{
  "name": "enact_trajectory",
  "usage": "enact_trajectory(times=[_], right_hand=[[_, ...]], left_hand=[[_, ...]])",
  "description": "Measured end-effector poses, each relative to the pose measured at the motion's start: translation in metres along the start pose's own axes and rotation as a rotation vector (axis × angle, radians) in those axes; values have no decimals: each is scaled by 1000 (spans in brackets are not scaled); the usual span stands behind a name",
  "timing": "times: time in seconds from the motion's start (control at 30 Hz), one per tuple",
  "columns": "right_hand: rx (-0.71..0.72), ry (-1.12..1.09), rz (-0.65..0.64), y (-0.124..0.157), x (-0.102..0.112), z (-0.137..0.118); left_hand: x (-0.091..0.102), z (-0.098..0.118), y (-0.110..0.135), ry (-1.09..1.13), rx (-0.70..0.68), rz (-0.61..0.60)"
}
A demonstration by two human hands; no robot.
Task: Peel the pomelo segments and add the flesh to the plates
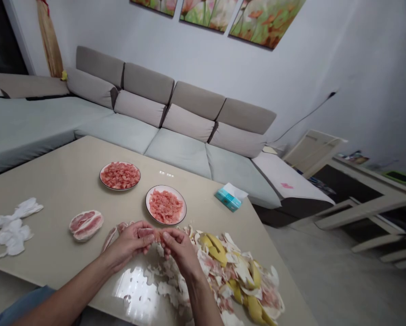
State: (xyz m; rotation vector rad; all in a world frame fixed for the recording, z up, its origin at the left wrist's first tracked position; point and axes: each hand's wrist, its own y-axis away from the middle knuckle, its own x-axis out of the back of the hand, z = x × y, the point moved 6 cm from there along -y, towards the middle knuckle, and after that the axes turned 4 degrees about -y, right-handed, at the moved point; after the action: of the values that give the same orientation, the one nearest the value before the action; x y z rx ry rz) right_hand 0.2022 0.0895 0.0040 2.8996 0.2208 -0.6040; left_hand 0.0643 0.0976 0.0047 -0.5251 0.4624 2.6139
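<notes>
**One pomelo segment (146,233) pinched between both grips**

Long axis lying roughly crosswise, running from the left grip (130,246) to the right grip (181,253). Most of the segment hidden by fingers, with pink flesh showing at the fingertips, nearer the left grip. Both grips clenched on it, fingers curled, neither released.

Ahead of the grips on the beige counter (43,181): two round plates, the far plate (100,175) and the near plate (185,209), both heaped with pink pomelo pulp (120,175). To the left: one peeled pomelo piece (86,225), then one bunch of white membrane (14,231) farther out. To the right and below: one large heap of yellow rind and white pith (237,276), beneath the right forearm. Ahead-right, beyond the heap: one teal tissue box (227,198).
</notes>
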Motion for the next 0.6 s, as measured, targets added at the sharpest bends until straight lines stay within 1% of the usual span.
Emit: enact_trajectory(times=[0.1,0.27,0.3,0.37,0.43,0.6], right_hand=[[-59,-145,-19,-1,-2,5],[-60,-227,-7,-3,-4,5],[-48,-216,6,-4,-3,4],[-5,-120,55,-7,3,2],[44,23,118,-13,11,-2],[172,292,264,-45,38,-19]], left_hand=[[0,-3,-1,74,22,-33],[2,-4,-2,153,22,-74],[2,-4,-3,159,19,-80],[3,-3,-3,166,21,-81],[3,-2,-3,165,24,-70],[5,0,-3,127,-3,-23]])
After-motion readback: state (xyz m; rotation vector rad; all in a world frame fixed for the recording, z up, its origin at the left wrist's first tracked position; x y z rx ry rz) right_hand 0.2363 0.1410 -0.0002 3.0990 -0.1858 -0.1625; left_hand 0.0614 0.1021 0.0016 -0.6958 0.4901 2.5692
